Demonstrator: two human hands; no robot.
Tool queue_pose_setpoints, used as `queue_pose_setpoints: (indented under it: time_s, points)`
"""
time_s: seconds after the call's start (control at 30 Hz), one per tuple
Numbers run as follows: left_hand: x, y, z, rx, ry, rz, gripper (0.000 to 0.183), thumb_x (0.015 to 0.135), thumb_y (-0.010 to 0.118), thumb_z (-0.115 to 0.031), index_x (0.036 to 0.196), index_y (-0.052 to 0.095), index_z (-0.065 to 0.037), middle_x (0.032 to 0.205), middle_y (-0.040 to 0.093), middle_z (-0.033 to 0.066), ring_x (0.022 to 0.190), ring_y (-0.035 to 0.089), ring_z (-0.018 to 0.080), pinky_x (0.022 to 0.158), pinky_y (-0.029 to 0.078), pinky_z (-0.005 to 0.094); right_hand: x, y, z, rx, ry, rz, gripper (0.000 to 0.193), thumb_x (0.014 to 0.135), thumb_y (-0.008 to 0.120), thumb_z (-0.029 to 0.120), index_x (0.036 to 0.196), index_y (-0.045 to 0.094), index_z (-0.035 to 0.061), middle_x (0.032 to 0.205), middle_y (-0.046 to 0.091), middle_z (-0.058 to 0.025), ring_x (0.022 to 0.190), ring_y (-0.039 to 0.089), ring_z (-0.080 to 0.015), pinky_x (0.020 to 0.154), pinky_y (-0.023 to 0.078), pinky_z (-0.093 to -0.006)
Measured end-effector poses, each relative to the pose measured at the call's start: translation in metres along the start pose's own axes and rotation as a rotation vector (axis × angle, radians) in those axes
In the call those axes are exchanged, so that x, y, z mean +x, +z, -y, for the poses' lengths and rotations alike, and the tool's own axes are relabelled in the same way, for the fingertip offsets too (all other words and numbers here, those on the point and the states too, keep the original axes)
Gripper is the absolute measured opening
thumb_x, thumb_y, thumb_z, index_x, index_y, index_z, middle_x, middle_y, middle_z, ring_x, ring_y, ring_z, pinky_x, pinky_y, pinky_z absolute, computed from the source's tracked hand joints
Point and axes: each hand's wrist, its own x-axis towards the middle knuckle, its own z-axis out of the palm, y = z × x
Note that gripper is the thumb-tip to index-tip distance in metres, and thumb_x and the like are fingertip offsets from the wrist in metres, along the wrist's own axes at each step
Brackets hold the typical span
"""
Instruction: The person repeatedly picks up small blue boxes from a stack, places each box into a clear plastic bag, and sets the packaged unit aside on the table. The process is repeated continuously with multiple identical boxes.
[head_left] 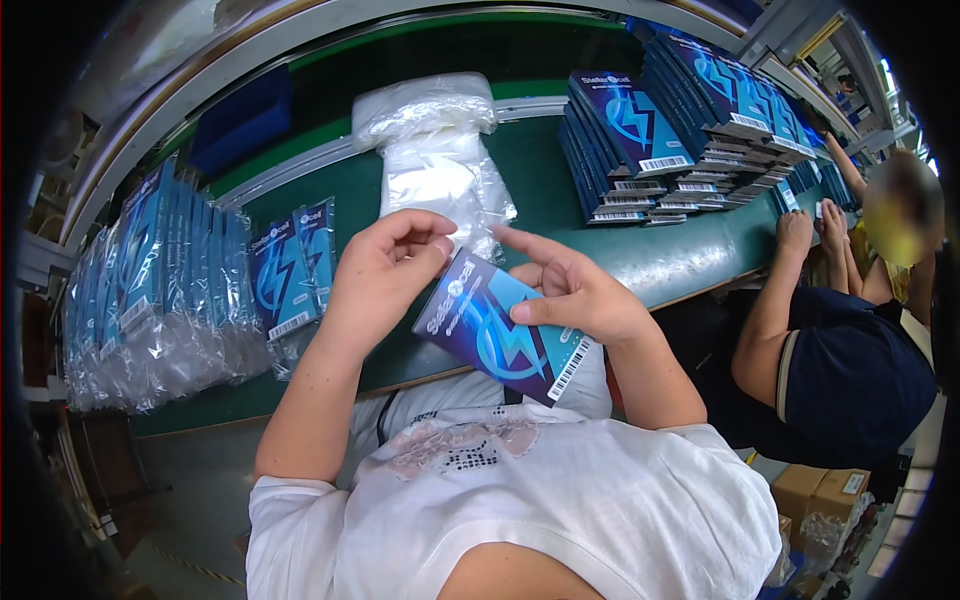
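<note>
My right hand (590, 297) holds a flat blue-and-purple box (505, 335) with a lightning-bolt design, tilted in front of my chest. The thumb lies on its printed face, and the index finger stretches toward the clear bags. My left hand (393, 268) is closed in a pinch just beyond the box's upper left corner. Clear film shows at its fingertips, apparently the edge of a plastic bag. Right behind both hands lies a pile of clear plastic bags (430, 170) on the green table (545, 165).
Bagged boxes (170, 270) stand in a row at the left, with a few more bagged boxes (290, 265) beside them. Tall stacks of unbagged boxes (640, 130) rise at the back right. Co-workers (850, 370) sit along the right. Cardboard cartons (815, 500) stand on the floor.
</note>
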Motion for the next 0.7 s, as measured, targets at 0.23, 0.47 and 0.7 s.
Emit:
queue_pose_setpoints:
  time_s: [0.23,0.47,0.7]
  points:
    - [0.001,-0.017,-0.009,0.546,0.044,0.071,0.014,0.084,0.058,-0.001,0.096,0.065,0.002,0.085,0.061,0.0064,0.08,0.06,0.0124,0.074,0.047,0.025,0.002,0.007,0.001,-0.089,-0.186,-0.197,0.062,0.086,0.058,0.003,0.141,0.031,-0.0053,0.135,0.046,-0.0177,0.123,0.046,-0.0214,0.103,0.036,-0.0318]
    - [-0.015,0.011,0.0,0.707,0.468,-0.145,0.027,0.082,0.057,-0.002,0.109,0.058,-0.001,0.091,0.061,0.016,0.08,0.062,0.0305,0.071,0.05,0.0354,0.005,0.037,-0.032,-0.415,-0.5,-0.557,0.045,0.09,0.054,-0.002,0.132,0.037,-0.0068,0.126,0.051,-0.0155,0.114,0.051,-0.0176,0.096,0.041,-0.0291]
    - [-0.026,0.022,0.008,0.191,0.361,-0.083,0.032,0.083,0.066,-0.01,0.11,0.05,-0.002,0.086,0.057,0.0083,0.074,0.058,0.0182,0.067,0.049,0.0311,-0.005,0.046,-0.031,-0.182,-0.619,-0.845,0.015,0.082,0.065,-0.004,0.095,0.057,-0.0023,0.093,0.064,-0.0101,0.082,0.06,-0.0111,0.075,0.048,-0.0243]
